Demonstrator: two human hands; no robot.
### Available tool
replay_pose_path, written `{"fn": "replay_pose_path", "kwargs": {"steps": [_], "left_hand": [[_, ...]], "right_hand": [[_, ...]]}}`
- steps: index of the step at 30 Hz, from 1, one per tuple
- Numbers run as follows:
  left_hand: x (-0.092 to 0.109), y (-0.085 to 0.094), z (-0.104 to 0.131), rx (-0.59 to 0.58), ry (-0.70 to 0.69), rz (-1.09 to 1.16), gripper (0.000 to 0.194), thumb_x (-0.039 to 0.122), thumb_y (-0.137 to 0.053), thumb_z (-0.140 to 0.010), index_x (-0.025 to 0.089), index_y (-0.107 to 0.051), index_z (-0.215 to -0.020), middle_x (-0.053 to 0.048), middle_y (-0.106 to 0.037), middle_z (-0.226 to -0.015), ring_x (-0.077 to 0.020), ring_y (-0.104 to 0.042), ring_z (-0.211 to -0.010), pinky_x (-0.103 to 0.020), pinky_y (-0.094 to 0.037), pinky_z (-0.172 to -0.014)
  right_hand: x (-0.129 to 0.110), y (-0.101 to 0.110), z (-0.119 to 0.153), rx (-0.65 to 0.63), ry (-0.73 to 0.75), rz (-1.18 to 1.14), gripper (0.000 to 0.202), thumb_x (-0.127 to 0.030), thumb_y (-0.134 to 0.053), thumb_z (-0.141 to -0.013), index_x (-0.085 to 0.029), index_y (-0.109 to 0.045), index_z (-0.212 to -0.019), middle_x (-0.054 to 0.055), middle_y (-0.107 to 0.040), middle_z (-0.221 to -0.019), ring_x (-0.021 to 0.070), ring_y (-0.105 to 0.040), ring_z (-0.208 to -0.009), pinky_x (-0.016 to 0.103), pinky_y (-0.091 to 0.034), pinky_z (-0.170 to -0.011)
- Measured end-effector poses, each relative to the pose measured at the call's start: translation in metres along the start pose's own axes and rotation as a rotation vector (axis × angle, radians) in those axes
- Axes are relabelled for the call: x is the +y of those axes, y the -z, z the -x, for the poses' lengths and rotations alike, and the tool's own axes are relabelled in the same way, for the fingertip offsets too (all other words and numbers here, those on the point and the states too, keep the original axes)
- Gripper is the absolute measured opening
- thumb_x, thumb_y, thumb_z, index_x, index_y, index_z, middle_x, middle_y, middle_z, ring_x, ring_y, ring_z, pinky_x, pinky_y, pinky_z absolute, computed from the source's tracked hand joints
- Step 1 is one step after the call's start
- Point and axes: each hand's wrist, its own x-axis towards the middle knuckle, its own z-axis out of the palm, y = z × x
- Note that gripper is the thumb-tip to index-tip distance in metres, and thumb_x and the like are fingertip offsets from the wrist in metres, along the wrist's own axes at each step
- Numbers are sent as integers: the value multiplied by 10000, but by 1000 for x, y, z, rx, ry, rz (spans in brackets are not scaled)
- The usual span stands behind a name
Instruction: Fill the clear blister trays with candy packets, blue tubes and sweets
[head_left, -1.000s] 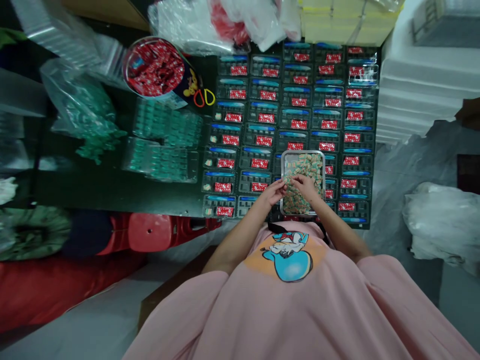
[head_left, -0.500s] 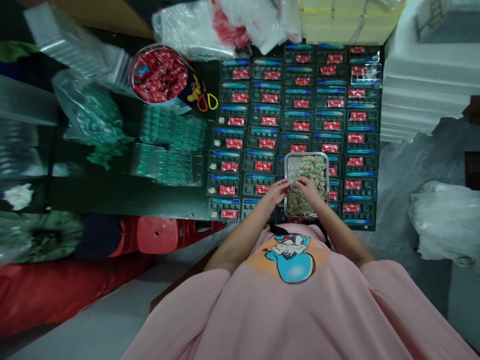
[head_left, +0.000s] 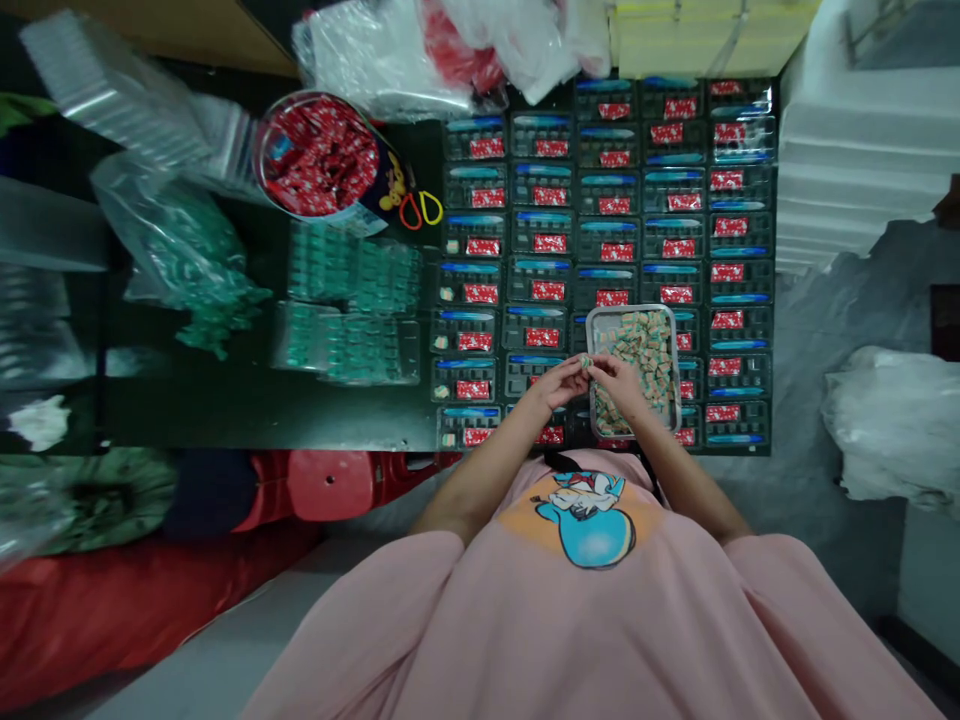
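My left hand [head_left: 562, 384] and my right hand [head_left: 619, 384] meet at the left edge of a metal tray [head_left: 677, 372]. Between their fingertips is a small tan-and-green block [head_left: 586, 362], pinched from both sides. Many similar small blocks [head_left: 651, 345] fill the tray, which rests on top of some black compartment trays. My right forearm crosses the tray's near part. Around it lie rows of these black compartment trays [head_left: 525, 382], each with a blue pen [head_left: 538, 312] and a red patterned packet [head_left: 541, 337]. Several in the leftmost column also hold a small pale block [head_left: 442, 342].
On the left stand a tub [head_left: 264, 150] of red packets, scissors with red and yellow handles [head_left: 430, 208], packs of green pieces [head_left: 352, 340] and a bag of green pieces [head_left: 187, 230]. White foam sheets [head_left: 840, 150] are stacked at right. A red stool [head_left: 330, 485] sits below the table edge.
The view has shifted slightly. My hands have moved from over the tray to its left edge, and a small block now shows between the fingertips.
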Motion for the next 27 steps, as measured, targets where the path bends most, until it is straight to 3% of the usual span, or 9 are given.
{"fn": "replay_pose_path", "kwargs": {"steps": [10,13,15,17,23,25,27], "left_hand": [[25,13,10,7,31,-14,187,10,-646,-746,145,-655,-875,-18,-681,-752,-75,-624,-593,-163,-468,-545],[49,20,13,17,-19,-83,211,42,-687,-724,150,-651,-902,-13,-673,-734,-84,-634,-599,-177,-483,-561],[81,24,15,24,-104,-153,243,68,-718,-700,156,-650,-916,-9,-670,-728,-95,-638,-613,-192,-489,-572],[128,28,15,78,-231,-246,263,100,-742,-676,166,-647,-913,-5,-670,-730,-99,-631,-618,-196,-478,-570],[294,34,1,548,-767,-639,211,133,-761,-625,151,-614,-775,21,-626,-660,-93,-587,-635,-201,-442,-612],[331,38,-9,674,-878,-772,200,123,-761,-604,140,-608,-731,22,-604,-628,-100,-566,-638,-218,-451,-638],[355,42,-21,727,-906,-878,203,120,-769,-577,134,-609,-701,14,-603,-624,-112,-561,-655,-236,-463,-663]], "right_hand": [[-15,-37,2,108,88,132,296,-386,-626,-793,-183,-706,-993,50,-711,-892,179,-630,-782,324,-505,-776],[-12,-43,1,134,73,140,332,-398,-625,-795,-178,-703,-1031,62,-714,-910,190,-633,-790,344,-507,-782],[-6,-44,-1,184,63,156,352,-413,-618,-799,-176,-700,-1046,74,-717,-934,201,-637,-814,361,-506,-797],[3,-41,-3,234,58,156,357,-429,-608,-803,-177,-700,-1040,85,-716,-971,211,-641,-856,376,-503,-822],[28,-30,2,339,-9,159,403,-473,-593,-799,-170,-691,-1045,91,-710,-966,220,-635,-882,392,-490,-851],[33,-30,5,373,-27,186,418,-488,-592,-794,-167,-691,-1043,93,-710,-956,221,-633,-869,393,-491,-844],[35,-32,7,400,-47,200,433,-502,-594,-785,-165,-691,-1038,95,-710,-953,225,-634,-864,396,-493,-835]]}}
